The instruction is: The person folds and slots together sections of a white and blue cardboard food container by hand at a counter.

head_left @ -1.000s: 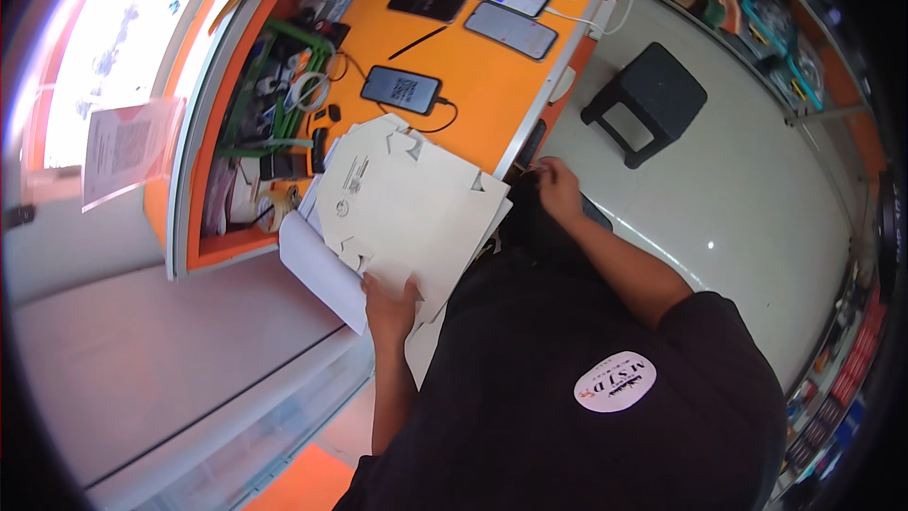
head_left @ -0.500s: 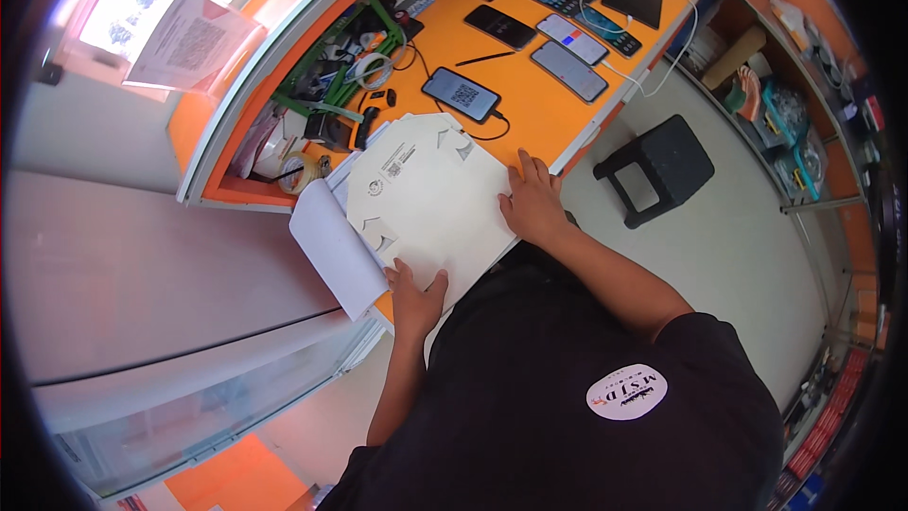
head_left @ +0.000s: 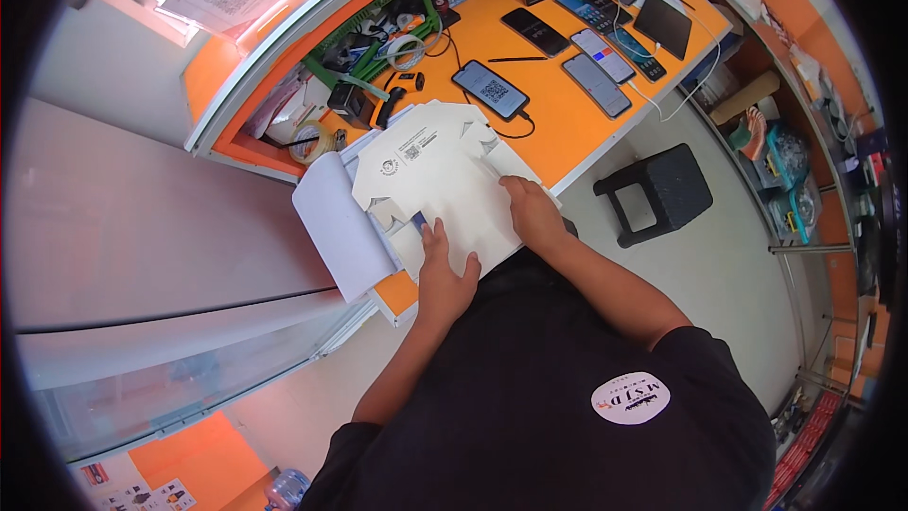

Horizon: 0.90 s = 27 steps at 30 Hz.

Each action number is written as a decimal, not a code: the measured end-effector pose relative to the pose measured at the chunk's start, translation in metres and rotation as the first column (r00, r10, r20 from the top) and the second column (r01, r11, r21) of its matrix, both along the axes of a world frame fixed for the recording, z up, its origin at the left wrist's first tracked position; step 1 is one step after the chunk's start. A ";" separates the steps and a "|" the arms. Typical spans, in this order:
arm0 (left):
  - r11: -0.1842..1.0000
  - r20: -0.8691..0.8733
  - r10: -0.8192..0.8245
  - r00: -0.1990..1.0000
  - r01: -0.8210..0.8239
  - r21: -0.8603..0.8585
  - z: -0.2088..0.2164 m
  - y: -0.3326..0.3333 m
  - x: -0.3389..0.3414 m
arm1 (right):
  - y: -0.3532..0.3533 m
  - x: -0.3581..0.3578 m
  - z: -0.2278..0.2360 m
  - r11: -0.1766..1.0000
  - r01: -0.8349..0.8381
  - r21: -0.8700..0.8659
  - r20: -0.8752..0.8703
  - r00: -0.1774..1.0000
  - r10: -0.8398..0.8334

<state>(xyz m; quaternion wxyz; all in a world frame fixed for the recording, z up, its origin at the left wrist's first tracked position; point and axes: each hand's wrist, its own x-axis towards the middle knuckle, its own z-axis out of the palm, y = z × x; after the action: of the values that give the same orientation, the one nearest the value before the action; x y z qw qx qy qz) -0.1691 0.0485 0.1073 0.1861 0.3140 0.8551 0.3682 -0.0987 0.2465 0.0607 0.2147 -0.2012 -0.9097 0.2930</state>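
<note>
A cream cardboard sheet with cut, folded corners and small dark print lies at the near edge of the orange desk. It bows between my hands. My left hand rests on its near left side, thumb and index finger apart. Beside that index finger, a small blue patch shows at a slit. My right hand is closed at the sheet's right side, fingers bent together over the card; their tips are partly hidden. Under the sheet's left side, a white paper pad hangs over the desk edge with its page curled.
Beyond the sheet, a phone showing a square code lies plugged into a black cable. Several other phones and a black tablet are farther right. A green basket of tools stands at the back left. A black stool is on the floor.
Both hands have moved inward over the cardboard sheet, which now bows up, and a blue patch shows near my left hand. My right fingers have drawn together. The whole view has shifted slightly.
</note>
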 end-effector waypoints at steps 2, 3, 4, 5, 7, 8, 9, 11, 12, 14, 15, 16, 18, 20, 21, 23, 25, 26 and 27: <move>1.000 0.047 0.011 0.999 -0.011 0.000 -0.001 0.007 -0.002 | -0.002 -0.003 0.008 0.999 -0.028 -0.016 0.076 0.997 0.029; 1.000 0.060 0.006 0.998 -0.007 0.013 -0.003 0.010 -0.004 | -0.003 -0.004 0.011 0.999 -0.040 -0.025 0.113 0.993 0.043; 1.000 0.072 0.002 0.997 -0.004 0.025 -0.007 0.012 -0.005 | -0.004 -0.006 0.014 0.997 -0.071 -0.026 0.171 0.982 0.075; 0.999 0.085 -0.003 0.996 0.000 0.037 -0.012 0.015 -0.006 | -0.006 -0.007 0.016 0.994 -0.102 -0.028 0.229 0.968 0.106; 0.999 0.070 -0.040 0.997 0.042 -0.032 -0.020 0.020 -0.008 | -0.012 -0.006 0.011 0.986 -0.164 0.014 0.266 0.952 0.154; 0.996 0.063 -0.058 0.996 0.062 -0.067 -0.024 0.022 -0.009 | -0.015 -0.006 0.001 0.979 -0.196 0.064 0.245 0.954 0.175; 0.993 0.077 -0.057 0.995 0.065 -0.099 -0.025 0.027 -0.009 | -0.018 -0.007 -0.003 0.968 -0.224 0.115 0.225 0.955 0.195; 0.984 0.103 -0.055 0.993 0.072 -0.162 -0.024 0.035 -0.011 | -0.022 -0.009 -0.010 0.964 -0.225 0.143 0.255 0.949 0.184; 0.982 0.128 -0.044 0.991 0.066 -0.179 -0.022 0.039 -0.013 | -0.024 -0.011 -0.007 0.961 -0.228 0.158 0.269 0.946 0.180; 0.976 0.175 -0.020 0.984 0.058 -0.212 -0.017 0.044 -0.016 | -0.019 -0.013 0.001 0.972 -0.225 0.063 0.330 0.924 0.193; 0.979 0.147 -0.003 0.989 0.034 -0.203 -0.019 0.044 -0.017 | -0.016 -0.015 0.007 0.976 -0.218 0.020 0.356 0.913 0.197; 0.981 0.119 0.014 0.993 0.009 -0.194 -0.022 0.044 -0.020 | -0.013 -0.014 0.007 0.986 -0.164 -0.037 0.357 0.919 0.167; 0.992 0.094 0.060 0.994 -0.049 -0.114 -0.020 0.046 -0.024 | -0.005 -0.011 0.008 0.988 -0.051 -0.147 0.362 0.927 0.101; 0.992 0.115 0.118 0.986 -0.121 0.022 0.002 0.047 -0.025 | -0.006 -0.004 0.015 0.992 -0.089 0.092 0.120 0.990 0.078; 0.981 0.170 0.175 0.970 -0.185 0.050 0.020 0.050 -0.025 | -0.009 0.001 0.019 0.974 -0.088 0.211 -0.004 0.996 0.090; 0.947 0.355 0.213 0.910 -0.282 0.155 0.011 0.055 -0.032 | -0.021 0.003 0.038 0.959 -0.113 0.261 -0.044 0.991 0.129; 0.908 0.654 0.226 0.722 -0.399 0.127 0.025 0.065 -0.040 | -0.028 0.008 0.054 0.936 -0.135 0.325 -0.085 0.981 0.172; 0.905 0.723 0.134 0.677 -0.382 0.190 0.021 0.064 -0.044 | -0.029 0.011 0.060 0.920 -0.149 0.364 -0.103 0.975 0.199; 0.895 0.779 0.032 0.626 -0.365 0.257 0.012 0.062 -0.050 | -0.031 0.015 0.069 0.900 -0.158 0.405 -0.120 0.967 0.224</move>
<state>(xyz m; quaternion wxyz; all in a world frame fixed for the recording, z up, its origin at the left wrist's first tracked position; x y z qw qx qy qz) -0.2193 0.1100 0.1198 0.4161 0.0629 0.6364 0.6465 -0.0836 0.2159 0.1293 0.2945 -0.0389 -0.9446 0.1399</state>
